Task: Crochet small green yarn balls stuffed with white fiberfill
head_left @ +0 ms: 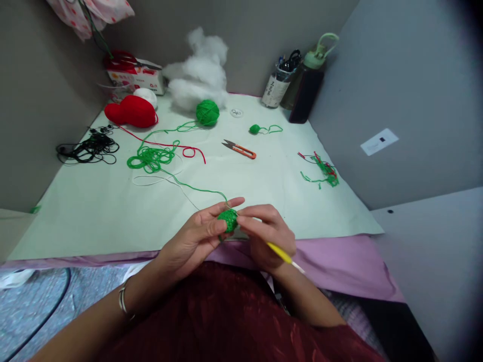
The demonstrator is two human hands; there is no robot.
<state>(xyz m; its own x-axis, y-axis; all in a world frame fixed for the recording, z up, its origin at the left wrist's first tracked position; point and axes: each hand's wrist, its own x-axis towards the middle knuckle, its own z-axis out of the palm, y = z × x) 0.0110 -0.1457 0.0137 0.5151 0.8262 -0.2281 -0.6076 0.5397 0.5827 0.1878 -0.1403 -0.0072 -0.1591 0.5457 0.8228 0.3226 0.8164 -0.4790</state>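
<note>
My left hand (198,234) pinches a small round piece of green crochet (228,219) between thumb and fingers, close to the table's front edge. A yellow-handled crochet hook (279,252) is gripped in my right hand (266,234), its pale rear end sticking out past the palm. The hook's tip meets the right side of the green piece, but fingers hide the exact spot. Green working yarn (199,189) runs from the left hand back to a loose tangle of green yarn (153,158). A thin white strand (186,196) also leads to the left hand.
Orange thread snips (239,149) lie mid-table. Behind them are a green yarn ball (207,112), white stuffing (199,73) and a small green piece (254,129). Red yarn (132,111) and black cord (90,147) lie left; yarn scraps (326,171), pen holder (275,90) and bottle (307,85) stand right.
</note>
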